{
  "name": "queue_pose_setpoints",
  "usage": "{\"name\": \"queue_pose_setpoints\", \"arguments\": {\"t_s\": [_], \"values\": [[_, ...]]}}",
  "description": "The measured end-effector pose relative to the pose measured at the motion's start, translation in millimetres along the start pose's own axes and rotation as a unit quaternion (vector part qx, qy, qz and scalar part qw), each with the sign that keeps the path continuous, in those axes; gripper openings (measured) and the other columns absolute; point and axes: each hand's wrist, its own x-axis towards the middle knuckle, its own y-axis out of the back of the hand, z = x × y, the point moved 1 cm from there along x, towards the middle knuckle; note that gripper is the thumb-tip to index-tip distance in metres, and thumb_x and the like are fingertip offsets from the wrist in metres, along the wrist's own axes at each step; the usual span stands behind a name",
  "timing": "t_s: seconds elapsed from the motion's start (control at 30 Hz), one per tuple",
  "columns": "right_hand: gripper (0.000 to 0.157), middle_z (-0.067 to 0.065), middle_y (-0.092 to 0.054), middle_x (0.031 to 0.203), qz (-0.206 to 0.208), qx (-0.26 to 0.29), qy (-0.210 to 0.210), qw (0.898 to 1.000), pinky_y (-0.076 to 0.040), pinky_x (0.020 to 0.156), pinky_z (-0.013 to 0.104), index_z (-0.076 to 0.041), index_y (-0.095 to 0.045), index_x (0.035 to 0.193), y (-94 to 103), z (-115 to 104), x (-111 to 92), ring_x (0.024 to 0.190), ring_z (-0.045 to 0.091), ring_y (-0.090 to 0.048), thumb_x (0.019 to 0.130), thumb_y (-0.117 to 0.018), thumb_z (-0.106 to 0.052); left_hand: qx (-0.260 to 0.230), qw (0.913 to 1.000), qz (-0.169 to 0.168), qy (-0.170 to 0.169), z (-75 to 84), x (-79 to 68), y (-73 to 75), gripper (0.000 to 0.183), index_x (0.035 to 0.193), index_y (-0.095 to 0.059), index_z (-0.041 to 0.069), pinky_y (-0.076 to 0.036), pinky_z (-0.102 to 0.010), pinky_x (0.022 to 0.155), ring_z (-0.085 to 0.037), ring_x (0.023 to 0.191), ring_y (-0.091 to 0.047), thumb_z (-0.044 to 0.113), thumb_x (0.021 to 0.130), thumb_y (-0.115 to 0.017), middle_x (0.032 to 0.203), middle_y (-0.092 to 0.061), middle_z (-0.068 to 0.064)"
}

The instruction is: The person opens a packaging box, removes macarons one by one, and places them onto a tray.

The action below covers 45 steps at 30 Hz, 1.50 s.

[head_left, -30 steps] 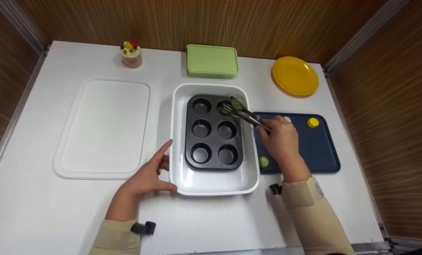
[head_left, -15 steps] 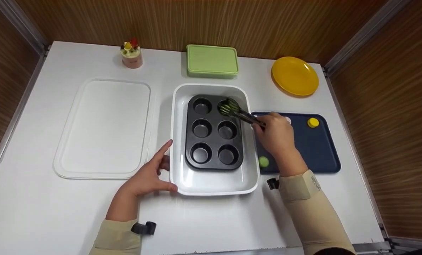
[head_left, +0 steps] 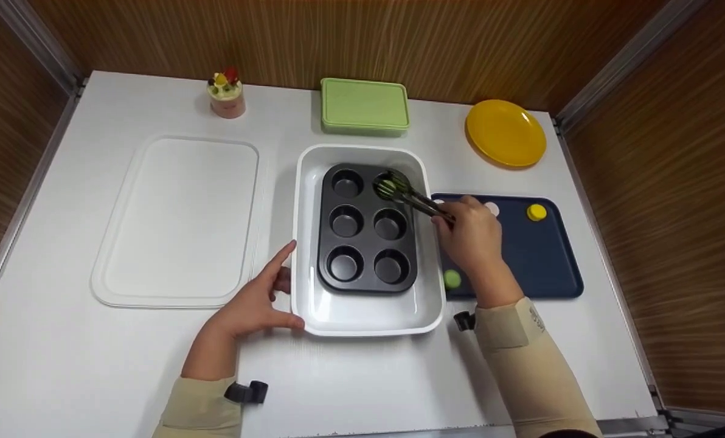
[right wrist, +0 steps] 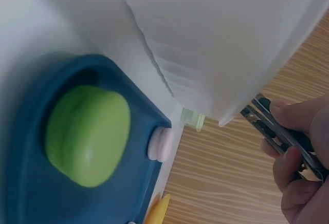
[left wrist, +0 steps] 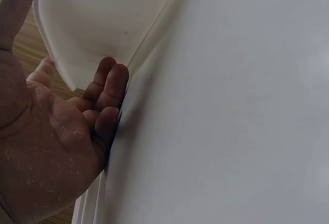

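Note:
My right hand (head_left: 475,237) grips dark metal tongs (head_left: 424,204) slanting over the right rim of a white basin (head_left: 368,316). The tong heads reach into the far right cup of a black muffin tin (head_left: 367,249), where something green (head_left: 389,184) shows between them. Whether they squeeze it I cannot tell. In the right wrist view, thumb and fingers wrap the tongs (right wrist: 282,131). My left hand (head_left: 256,307) rests against the basin's near left side, thumb at the corner and index finger extended along the wall. It holds nothing; the other fingers bend loosely (left wrist: 105,88).
Right of the basin lies a navy tray (head_left: 539,261) bearing a green macaron (right wrist: 87,136), a pale pink macaron (right wrist: 161,144) and a yellow one (head_left: 537,212). Around stand a yellow plate (head_left: 506,132), green lidded box (head_left: 365,104), dessert cup (head_left: 226,97) and white lid (head_left: 180,219).
The right hand has shifted slightly left. The tong heads, more spread a second ago with one near the cup's edge, now sit closer together in the cup. The left hand stays put.

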Motion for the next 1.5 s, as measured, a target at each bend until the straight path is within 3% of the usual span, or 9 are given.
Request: {"name": "queue_pose_setpoints", "arguments": {"t_s": [0.47,0.87,1.03,1.27,1.5], "values": [[0.016,0.014,-0.068,0.087,0.060,0.030,0.024,0.997,-0.053,0.063,0.055,-0.002,-0.082,0.102,10.6,2.6,-15.3,0.072,0.036,-0.066,0.088,-0.086,-0.008,-0.004,1.0000,-0.001,-0.002,1.3,0.2,0.3,0.136,0.172,-0.011,0.018,-0.040,-0.034,0.081,-0.029,0.110,-0.064,0.025,0.070,-0.102,0.122,-0.063,-0.014],[0.017,0.015,-0.067,0.082,0.133,0.060,0.061,0.987,-0.054,0.063,0.049,-0.002,-0.073,0.088,33.2,2.5,-29.3,0.069,0.032,-0.065,0.083,-0.089,0.000,-0.018,0.9998,-0.001,0.001,1.9,0.1,-0.1,0.136,0.172,-0.012,0.019,-0.043,-0.035,0.084,-0.032,0.111,-0.065,0.024,0.070,-0.102,0.126,-0.062,-0.017],[0.016,0.014,-0.067,0.083,0.143,0.056,0.041,0.987,-0.052,0.065,0.039,-0.003,-0.073,0.088,46.7,5.8,-42.0,0.071,0.028,-0.065,0.084,-0.088,0.000,-0.022,0.9997,-0.007,-0.005,1.5,0.3,-0.4,0.136,0.172,-0.010,0.018,-0.046,-0.037,0.088,-0.034,0.112,-0.065,0.022,0.071,-0.101,0.128,-0.062,-0.020],[0.012,0.013,-0.067,0.081,0.180,0.066,0.012,0.981,-0.041,0.071,0.015,0.000,-0.076,0.086,71.3,15.3,-64.1,0.069,0.023,-0.062,0.083,-0.087,0.005,-0.022,0.9997,-0.005,-0.004,1.1,-0.2,-1.7,0.136,0.172,-0.010,0.018,-0.046,-0.036,0.088,-0.035,0.112,-0.065,0.021,0.072,-0.101,0.127,-0.062,-0.021],[0.012,0.016,-0.069,0.079,0.215,0.047,0.002,0.976,-0.037,0.078,0.009,0.001,-0.077,0.084,95.3,33.1,-90.6,0.070,0.027,-0.063,0.080,-0.087,0.005,-0.025,0.9997,-0.006,-0.004,1.5,0.0,-1.3,0.136,0.172,-0.010,0.018,-0.047,-0.037,0.090,-0.035,0.113,-0.065,0.020,0.072,-0.101,0.128,-0.062,-0.021]]}}
